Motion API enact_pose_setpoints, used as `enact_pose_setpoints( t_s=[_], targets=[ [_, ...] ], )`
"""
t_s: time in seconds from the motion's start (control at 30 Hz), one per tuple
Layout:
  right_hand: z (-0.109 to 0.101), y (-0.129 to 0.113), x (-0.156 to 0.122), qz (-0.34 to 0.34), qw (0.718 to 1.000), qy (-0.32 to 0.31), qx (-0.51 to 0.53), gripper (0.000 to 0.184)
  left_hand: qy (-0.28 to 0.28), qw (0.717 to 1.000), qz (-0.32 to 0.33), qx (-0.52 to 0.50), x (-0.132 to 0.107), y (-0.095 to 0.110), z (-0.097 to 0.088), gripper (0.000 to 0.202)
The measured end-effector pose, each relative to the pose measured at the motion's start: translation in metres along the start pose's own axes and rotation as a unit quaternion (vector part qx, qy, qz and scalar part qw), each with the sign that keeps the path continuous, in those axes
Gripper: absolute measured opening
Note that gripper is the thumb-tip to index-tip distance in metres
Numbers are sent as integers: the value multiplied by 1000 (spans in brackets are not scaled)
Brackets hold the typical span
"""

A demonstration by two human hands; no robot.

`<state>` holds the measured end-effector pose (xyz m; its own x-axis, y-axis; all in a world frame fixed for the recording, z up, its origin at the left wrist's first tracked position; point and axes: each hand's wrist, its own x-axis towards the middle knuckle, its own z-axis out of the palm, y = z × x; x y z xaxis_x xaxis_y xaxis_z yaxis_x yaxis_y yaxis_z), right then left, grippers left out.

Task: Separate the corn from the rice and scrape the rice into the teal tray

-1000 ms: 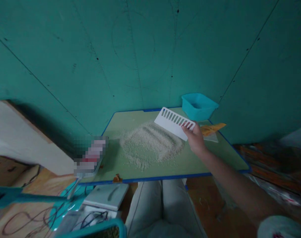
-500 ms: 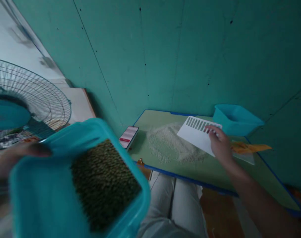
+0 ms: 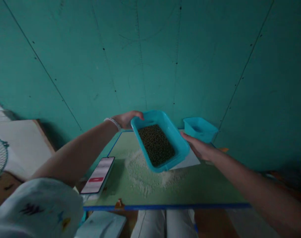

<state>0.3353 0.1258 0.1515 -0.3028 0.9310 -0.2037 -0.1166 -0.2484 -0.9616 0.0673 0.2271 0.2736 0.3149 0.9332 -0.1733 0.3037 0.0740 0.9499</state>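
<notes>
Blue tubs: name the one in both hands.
The tub holding dark grains, gripped by the left hand and right hand; the other tub sits at the table's back right.

A teal wall [image 3: 155, 49] backs a blue-edged table [image 3: 205, 188].

Both arms reach forward and converge ahead of the body. The left arm [image 3: 81, 150] slants up from the lower left, its left hand [image 3: 128, 119] curled in a grip; the right arm [image 3: 249, 186] enters from the lower right, its right hand [image 3: 197, 145] pointing inward (its fingers are mostly hidden), thumb [image 3: 185, 136] extended.
</notes>
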Motion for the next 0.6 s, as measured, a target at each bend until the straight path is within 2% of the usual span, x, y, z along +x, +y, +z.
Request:
enact_pose_setpoints(
  t_s=[0.07, 0.17, 0.3, 0.37, 0.53, 0.6],
  targets=[
    [-2, -11, 1, 10, 1000, 11, -27, 39, -34, 999, -33, -5, 15, 1, 1, 18],
    [2, -12, 3, 8, 993, 24, -117, 19, -65, 995, -76, -6, 27, -8, 2, 17],
    [9, -7, 13, -7, 985, 75, -157, 7, -60, 994, -89, -16, 32, -21, 0, 21],
    [11, -9, 20, 9, 984, 108, -143, 8, -24, 997, -71, -21, 31, -24, -3, 25],
    [7, -23, 34, 5, 983, 132, -125, 8, 138, 990, 4, 0, 14, -28, -8, 34],
    [5, -31, 38, -16, 978, 160, -136, 14, 147, 989, 9, 9, 2, -30, -3, 40]
  ],
)
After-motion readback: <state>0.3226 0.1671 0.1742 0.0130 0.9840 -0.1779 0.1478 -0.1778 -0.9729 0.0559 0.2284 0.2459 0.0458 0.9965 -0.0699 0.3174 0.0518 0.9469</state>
